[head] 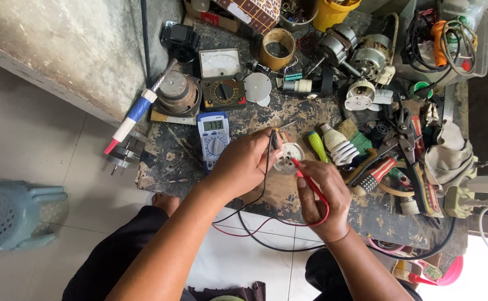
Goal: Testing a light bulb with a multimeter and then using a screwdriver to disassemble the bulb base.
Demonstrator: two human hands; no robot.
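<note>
My left hand (243,163) holds a black test probe (273,140) against a small round white part (288,157) on the worn workbench (171,161). Gripped in my right hand (319,192) is a red test probe (305,177) whose tip touches the same white part. Red and black leads (255,226) loop down off the bench edge toward my lap. Just left of my left hand lies a blue digital multimeter (214,136) with its display lit.
An analog meter (221,78), a small motor (352,53), a spiral lamp (337,146), a green-handled screwdriver (317,146), pliers and a rag (450,153) crowd the bench. A soldering tool (138,108) lies at the left edge. A blue plastic stool (12,214) stands on the tiled floor.
</note>
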